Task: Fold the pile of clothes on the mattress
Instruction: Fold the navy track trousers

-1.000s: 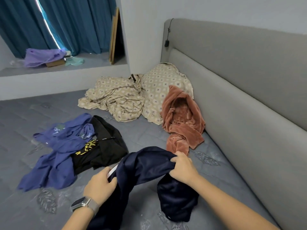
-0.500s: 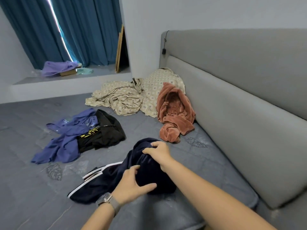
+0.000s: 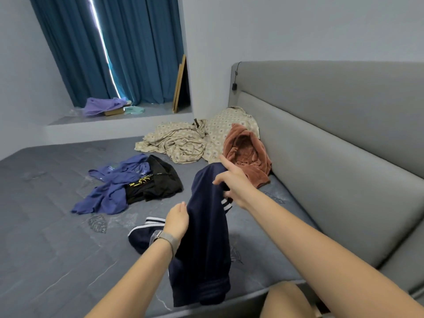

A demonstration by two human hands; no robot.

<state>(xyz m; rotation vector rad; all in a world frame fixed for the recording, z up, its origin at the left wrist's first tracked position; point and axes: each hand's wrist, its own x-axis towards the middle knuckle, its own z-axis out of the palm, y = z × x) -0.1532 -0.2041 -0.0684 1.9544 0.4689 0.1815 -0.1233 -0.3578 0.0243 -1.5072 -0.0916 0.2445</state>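
Head cam only. Both arms are stretched out over the grey mattress (image 3: 57,260), holding up a navy garment (image 3: 204,237) with white stripes; part of it hangs over the near edge, part lies bunched on the mattress. The right hand (image 3: 236,187) grips the top of it with the lower fingers curled in and the index finger sticking out straight. The left hand (image 3: 176,222), watch on the wrist, is against the fabric's left edge, but I can't tell if its fingers are closed. Further back sits the blue and black clothes pile (image 3: 128,184), well apart from a rust-coloured robe (image 3: 250,154) by the headboard (image 3: 332,138).
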